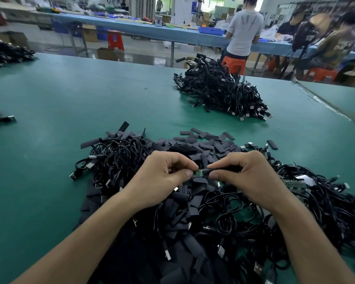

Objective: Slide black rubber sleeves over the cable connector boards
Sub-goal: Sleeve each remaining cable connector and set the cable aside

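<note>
Worktable with a broad green mat top (70,119) carries the job. Closest to me lies a wide heap of thin black coiled cables with metal plugs (223,212), mixed with a scatter of loose flat black rubber sleeves (209,142); I judge this to be the unfinished stock, since bare green circuit boards (294,184) show on its right side. Further back sits a smaller, tidier pile of black cables with dark covered ends (219,91), which I take to be completed pieces, though at that distance I cannot confirm each one. On this evidence a good share is done and a larger share is left. Both forearms reach forward over the near heap and the hands meet above its middle. My left hand (164,175) has its other fingers curled, thumb and forefinger pinching the left end of one small green connector board (199,173). My right hand (248,175) pinches one black rubber sleeve (223,170), whose mouth meets the board's right end. Most of the board is uncovered, so this piece is at the start of its sliding step.
</note>
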Motion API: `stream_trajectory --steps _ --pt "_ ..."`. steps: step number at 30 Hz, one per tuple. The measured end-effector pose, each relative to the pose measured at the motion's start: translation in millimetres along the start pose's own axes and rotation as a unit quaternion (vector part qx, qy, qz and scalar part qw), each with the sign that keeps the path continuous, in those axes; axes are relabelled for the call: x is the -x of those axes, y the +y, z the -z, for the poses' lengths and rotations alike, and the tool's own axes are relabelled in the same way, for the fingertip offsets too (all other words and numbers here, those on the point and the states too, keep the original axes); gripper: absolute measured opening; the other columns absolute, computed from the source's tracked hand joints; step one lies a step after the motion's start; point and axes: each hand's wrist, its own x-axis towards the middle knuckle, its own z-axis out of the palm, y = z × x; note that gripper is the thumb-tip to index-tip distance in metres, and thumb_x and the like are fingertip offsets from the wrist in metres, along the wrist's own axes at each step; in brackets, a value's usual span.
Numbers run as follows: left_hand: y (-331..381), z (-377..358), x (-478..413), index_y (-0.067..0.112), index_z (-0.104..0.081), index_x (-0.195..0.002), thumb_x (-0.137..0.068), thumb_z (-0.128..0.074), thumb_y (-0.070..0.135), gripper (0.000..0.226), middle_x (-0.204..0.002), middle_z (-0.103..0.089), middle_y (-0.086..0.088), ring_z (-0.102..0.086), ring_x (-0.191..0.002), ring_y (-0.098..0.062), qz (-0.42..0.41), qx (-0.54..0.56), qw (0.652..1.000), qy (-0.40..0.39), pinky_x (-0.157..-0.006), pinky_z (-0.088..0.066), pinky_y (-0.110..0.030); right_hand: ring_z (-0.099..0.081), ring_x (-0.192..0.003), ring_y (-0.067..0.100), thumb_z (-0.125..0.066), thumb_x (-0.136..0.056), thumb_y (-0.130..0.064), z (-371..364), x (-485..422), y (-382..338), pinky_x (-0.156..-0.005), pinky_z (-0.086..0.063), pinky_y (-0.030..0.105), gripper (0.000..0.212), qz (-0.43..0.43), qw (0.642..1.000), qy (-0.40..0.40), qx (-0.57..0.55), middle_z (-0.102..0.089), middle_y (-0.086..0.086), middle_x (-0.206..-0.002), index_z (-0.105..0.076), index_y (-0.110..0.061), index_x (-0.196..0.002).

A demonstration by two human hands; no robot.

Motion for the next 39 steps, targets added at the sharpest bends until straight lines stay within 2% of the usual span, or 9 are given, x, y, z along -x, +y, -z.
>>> stream_trajectory --steps 4,9,14,17,20,26,29,32,39 --pt "-1 1 0 0.023 -0.073 -0.093 -0.090 -0.069 0.001 0.023 -0.068 -0.071 0.011 -0.059 -0.057 0.001 0.009 0.020 1.000 -0.007 -0.056 -0.045 -0.011 -0.072 -0.078 0.009 -0.083 -0.070 -0.029 -1 0 0 -0.073 -0.057 0.021 0.024 -0.007 1.000 -0.014 -0.015 -0.076 -0.008 -0.083 -0.079 -0.027 -0.093" --pt "-4 2 -1 0.027 -0.063 -0.107 -0.090 -0.070 0.005 0.030 -0.078 -0.076 -0.001 -0.062 -0.058 -0.006 0.034 0.081 0.996 0.011 -0.054 -0.048 -0.017 -0.072 -0.078 0.004 -0.079 -0.068 -0.034 -3 1 -1 -0.072 -0.053 0.014 0.027 0.000 0.999 -0.028 -0.034 -0.076 -0.012 -0.086 -0.078 -0.029 -0.095" --pt "-4 2 -1 0.024 -0.063 -0.106 -0.089 -0.072 0.005 0.027 -0.077 -0.075 -0.004 -0.063 -0.057 -0.008 0.043 0.100 0.994 0.015 -0.053 -0.049 -0.018 -0.072 -0.072 0.012 -0.077 -0.068 -0.036 -5 0 -4 -0.067 -0.056 0.022 0.025 0.001 0.999 -0.003 -0.040 -0.076 -0.008 -0.079 -0.078 -0.029 -0.092" --pt "-4 1 -1 0.024 -0.063 -0.107 -0.089 -0.071 0.004 0.028 -0.078 -0.075 -0.004 -0.063 -0.057 -0.009 0.039 0.094 0.995 -0.004 -0.054 -0.050 -0.020 -0.070 -0.074 0.002 -0.082 -0.073 -0.025 -12 -1 -4 -0.068 -0.052 0.014 0.021 0.019 1.000 -0.005 -0.012 -0.075 -0.014 -0.080 -0.079 -0.026 -0.093" --pt "-4 0 -1 0.022 -0.063 -0.107 -0.089 -0.071 0.003 0.028 -0.078 -0.076 -0.005 -0.066 -0.060 -0.013 0.043 0.105 0.994 0.003 -0.056 -0.053 -0.022 -0.070 -0.076 0.002 -0.083 -0.076 -0.018 -16 -2 -3 -0.070 -0.053 0.015 0.019 0.024 1.000 0.008 0.005 -0.075 -0.014 -0.084 -0.079 -0.025 -0.094" --pt "-4 -1 -1 0.019 -0.073 -0.089 -0.089 -0.073 0.017 0.002 -0.078 -0.075 -0.003 -0.073 -0.076 -0.027 0.024 0.043 0.998 0.047 -0.071 -0.062 -0.036 -0.070 -0.081 0.003 -0.081 -0.075 -0.022 -6 -2 -1 -0.075 -0.053 0.015 0.022 0.046 0.996 0.076 0.004 -0.075 -0.014 -0.087 -0.078 -0.026 -0.096" --pt "-4 -1 -1 0.016 -0.076 -0.083 -0.093 -0.068 0.018 0.013 -0.076 -0.076 -0.004 -0.074 -0.075 -0.023 0.020 0.026 0.999 0.021 -0.071 -0.061 -0.031 -0.070 -0.081 0.002 -0.075 -0.071 -0.033 -4 -1 -2 -0.074 -0.052 0.012 0.024 0.061 0.995 0.077 0.010 -0.074 -0.016 -0.086 -0.078 -0.028 -0.095" --pt "-3 -2 -1 0.015 -0.076 -0.082 -0.094 -0.066 0.015 0.016 -0.078 -0.076 -0.005 -0.074 -0.078 -0.022 0.033 0.039 0.999 0.018 -0.073 -0.060 -0.028 -0.069 -0.081 -0.002 -0.078 -0.073 -0.029 -5 -1 -1 -0.073 -0.050 0.010 0.023 0.068 0.995 0.071 0.027 -0.074 -0.015 -0.083 -0.078 -0.026 -0.096" --pt "-5 -1 -1 0.021 -0.075 -0.079 -0.093 -0.067 0.018 0.016 -0.080 -0.076 -0.006 -0.074 -0.081 -0.028 0.050 0.037 0.998 0.015 -0.082 -0.061 -0.047 -0.067 -0.084 -0.002 -0.081 -0.077 -0.021 -8 -2 0 -0.074 -0.049 0.009 0.024 0.085 0.992 0.063 0.068 -0.072 -0.018 -0.088 -0.077 -0.028 -0.100"
